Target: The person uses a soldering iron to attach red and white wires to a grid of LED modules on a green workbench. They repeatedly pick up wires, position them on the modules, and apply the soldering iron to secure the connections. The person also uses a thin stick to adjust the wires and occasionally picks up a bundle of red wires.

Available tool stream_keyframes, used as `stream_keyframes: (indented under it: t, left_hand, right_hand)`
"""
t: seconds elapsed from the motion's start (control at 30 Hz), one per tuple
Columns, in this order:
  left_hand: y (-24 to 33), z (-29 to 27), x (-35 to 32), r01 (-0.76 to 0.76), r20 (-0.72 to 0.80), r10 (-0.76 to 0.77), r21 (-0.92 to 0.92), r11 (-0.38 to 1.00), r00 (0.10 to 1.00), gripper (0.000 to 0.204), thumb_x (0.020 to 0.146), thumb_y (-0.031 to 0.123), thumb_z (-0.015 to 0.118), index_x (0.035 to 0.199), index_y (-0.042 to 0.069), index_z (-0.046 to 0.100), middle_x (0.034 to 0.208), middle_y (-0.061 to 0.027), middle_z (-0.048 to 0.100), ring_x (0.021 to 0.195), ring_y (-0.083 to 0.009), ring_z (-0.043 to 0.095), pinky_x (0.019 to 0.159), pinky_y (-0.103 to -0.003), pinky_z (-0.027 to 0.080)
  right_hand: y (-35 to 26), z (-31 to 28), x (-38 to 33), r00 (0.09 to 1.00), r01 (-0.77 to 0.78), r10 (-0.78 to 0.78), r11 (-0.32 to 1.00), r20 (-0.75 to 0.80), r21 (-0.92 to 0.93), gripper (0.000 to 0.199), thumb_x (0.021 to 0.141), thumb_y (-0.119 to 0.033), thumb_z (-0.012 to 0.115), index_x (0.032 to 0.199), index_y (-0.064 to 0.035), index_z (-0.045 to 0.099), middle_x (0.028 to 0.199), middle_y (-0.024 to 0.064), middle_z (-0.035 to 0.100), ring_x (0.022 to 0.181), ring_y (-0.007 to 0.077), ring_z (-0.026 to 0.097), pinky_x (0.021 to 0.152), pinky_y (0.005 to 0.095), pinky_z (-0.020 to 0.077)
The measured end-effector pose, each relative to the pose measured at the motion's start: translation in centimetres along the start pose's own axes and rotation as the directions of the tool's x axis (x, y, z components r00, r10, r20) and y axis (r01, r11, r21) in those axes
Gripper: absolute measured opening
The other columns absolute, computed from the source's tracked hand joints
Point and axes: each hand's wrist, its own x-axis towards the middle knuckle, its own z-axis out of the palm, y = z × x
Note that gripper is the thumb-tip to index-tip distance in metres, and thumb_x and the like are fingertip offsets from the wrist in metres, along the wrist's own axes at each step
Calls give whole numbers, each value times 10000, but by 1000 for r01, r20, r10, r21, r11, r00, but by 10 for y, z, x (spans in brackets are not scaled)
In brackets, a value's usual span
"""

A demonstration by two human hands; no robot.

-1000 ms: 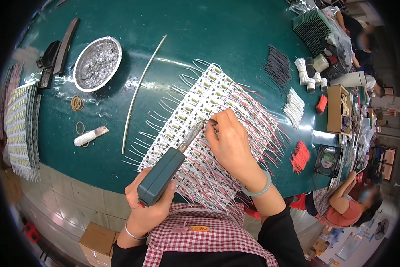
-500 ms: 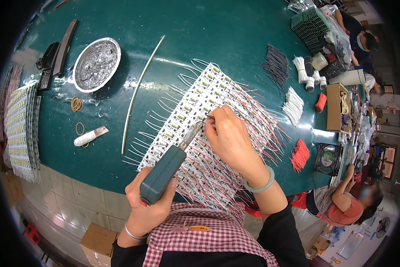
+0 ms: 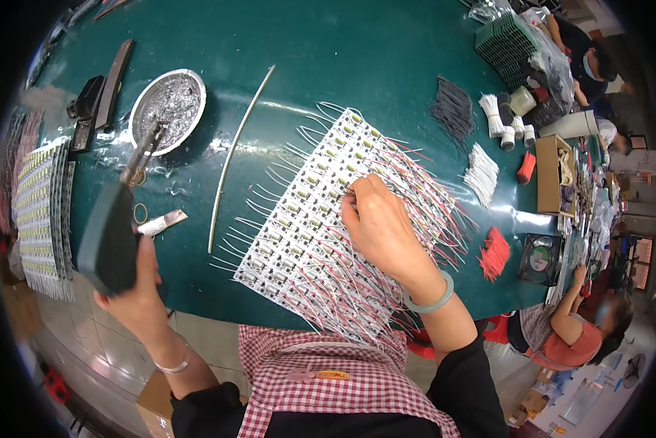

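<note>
My left hand (image 3: 138, 296) is wrapped round a dark green soldering gun (image 3: 109, 237), somewhat blurred. Its metal tip reaches over the near rim of a round white bowl (image 3: 201, 93) that holds silvery solder scraps. A white panel of small circuit boards (image 3: 293, 213) lies slantwise on the table, with white wires along its left edge and red and white wires spread over its right side. My right hand (image 3: 377, 226) rests at the panel's middle, thumb and fingers pinched together; what lies between the fingertips is hidden.
A long pale strip (image 3: 234, 157) and a wrapped stick (image 3: 161, 222) lie left of the panel. Stacked panels (image 3: 42, 219) stand at the far left. Bundles of black wires (image 3: 452, 113), white wires (image 3: 480, 175) and red wires (image 3: 494, 254) lie right, near a small fan (image 3: 539, 257). Co-workers sit beyond.
My left hand has swung the soldering gun left, off the panel and over to the bowl. My right hand stays at nearly the same place on the panel.
</note>
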Motion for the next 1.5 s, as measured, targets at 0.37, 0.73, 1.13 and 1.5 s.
stream_keyframes:
  t: [0.37, 0.73, 1.13, 1.5]
  left_hand:
    - [20, -5, -70, 546, 477, -332, -434, 716, 814, 388, 786, -40, 739, 1152, -53, 612, 1001, -121, 667, 586, -105, 565, 499, -219, 432]
    - [5, -6, -95, 398, 546, -193, -285, 872, 815, 347, 779, -96, 689, 1116, -46, 621, 967, -112, 646, 568, -98, 544, 492, -219, 425]
    - [21, -3, -97, 461, 607, -258, -204, 864, 751, 267, 777, -1, 792, 1019, -61, 699, 919, -100, 722, 770, -138, 666, 688, -273, 528]
    - [8, 9, -100, 59, 559, 117, -287, 956, 821, 223, 734, -36, 767, 944, -57, 696, 836, -127, 686, 649, -176, 646, 577, -290, 500]
  right_hand:
    - [-10, -11, -15, 999, 31, -29, 997, -31, 75, 110, 943, -32, 573, 1001, 61, 585, 886, 196, 549, 795, 394, 574, 719, 458, 470]
    - [-10, 11, -41, 986, 52, -5, 959, -168, 277, 155, 893, 58, 580, 1034, 50, 645, 903, 181, 584, 749, 361, 591, 677, 426, 481]
    - [-15, 25, -38, 976, -33, 88, 965, -200, 262, 99, 874, 13, 632, 950, 10, 568, 892, 185, 603, 747, 373, 626, 648, 464, 492]
    - [-11, 34, -37, 973, -22, 60, 985, -222, 170, 131, 843, -18, 671, 936, 2, 581, 884, 174, 616, 721, 359, 632, 616, 455, 501]
